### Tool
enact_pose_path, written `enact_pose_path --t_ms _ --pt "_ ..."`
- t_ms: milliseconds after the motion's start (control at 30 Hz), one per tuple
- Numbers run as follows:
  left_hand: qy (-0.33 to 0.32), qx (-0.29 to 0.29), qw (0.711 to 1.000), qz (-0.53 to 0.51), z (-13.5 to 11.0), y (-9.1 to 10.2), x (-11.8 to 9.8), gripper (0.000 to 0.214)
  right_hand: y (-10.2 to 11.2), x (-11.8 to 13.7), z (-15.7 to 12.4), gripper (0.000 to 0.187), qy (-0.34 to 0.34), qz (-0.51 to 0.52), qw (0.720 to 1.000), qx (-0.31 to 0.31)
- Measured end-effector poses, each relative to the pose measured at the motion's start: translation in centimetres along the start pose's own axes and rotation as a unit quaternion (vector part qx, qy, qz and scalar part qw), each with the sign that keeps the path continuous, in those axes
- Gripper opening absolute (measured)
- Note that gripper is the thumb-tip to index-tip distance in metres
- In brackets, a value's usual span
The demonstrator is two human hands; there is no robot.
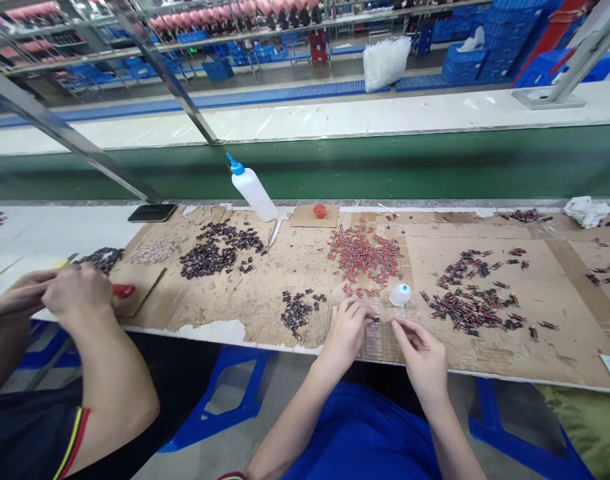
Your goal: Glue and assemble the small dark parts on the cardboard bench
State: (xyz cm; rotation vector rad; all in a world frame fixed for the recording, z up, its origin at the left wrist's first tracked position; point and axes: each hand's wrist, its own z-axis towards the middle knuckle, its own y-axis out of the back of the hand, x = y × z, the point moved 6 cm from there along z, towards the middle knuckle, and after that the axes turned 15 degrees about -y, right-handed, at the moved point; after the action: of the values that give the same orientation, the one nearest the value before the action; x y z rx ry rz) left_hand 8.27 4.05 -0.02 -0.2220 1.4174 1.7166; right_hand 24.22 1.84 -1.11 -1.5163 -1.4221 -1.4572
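My left hand point(347, 328) is closed in a pinch on a small dark part point(375, 319) at the cardboard's front edge. Facing it, my right hand point(425, 357) pinches a tiny red piece point(390, 320) between thumb and forefinger. A narrow gap separates the two parts. Just behind my fingers stands a small white squeeze bottle point(400, 295) with a blue tip. Beyond lies a heap of red pieces point(365, 253). A small pile of dark parts point(297, 312) is left of my left hand, and red-and-black pieces point(469, 307) are spread to the right.
Cardboard point(255, 293) covers the bench. A large white bottle point(255, 193) with a blue nozzle, a red cap-like dish point(319, 211) and a larger dark heap point(209, 257) sit farther back. On the left, a co-worker's hands point(79, 290) are busy near a phone point(152, 213).
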Motion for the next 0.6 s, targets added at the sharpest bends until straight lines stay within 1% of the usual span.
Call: enact_pose_path --t_ms 100,200,300,433,600 --pt "0.015 -0.048 0.996 -0.074 -0.1 0.3 0.0 0.014 -0.4 0.3 -0.2 0.032 -0.022 0.042 0.999 0.023" --pt "0.002 -0.076 0.989 -0.13 -0.1 0.7 -0.5 0.015 -0.6 0.8 -0.2 0.031 -0.034 0.075 0.996 0.042" --pt "-0.019 -0.074 0.986 -0.145 0.0 1.2 -1.3 0.017 -0.7 1.1 -0.2 0.032 -0.038 0.088 0.994 0.057" --pt "-0.034 -0.066 0.986 -0.149 0.1 1.6 -2.2 0.019 -0.7 1.3 -0.3 0.033 -0.029 0.088 0.994 0.057" --pt "-0.04 -0.064 0.984 -0.161 0.1 1.7 -2.4 0.02 -0.6 1.4 -0.6 0.028 -0.002 0.084 0.995 0.05"
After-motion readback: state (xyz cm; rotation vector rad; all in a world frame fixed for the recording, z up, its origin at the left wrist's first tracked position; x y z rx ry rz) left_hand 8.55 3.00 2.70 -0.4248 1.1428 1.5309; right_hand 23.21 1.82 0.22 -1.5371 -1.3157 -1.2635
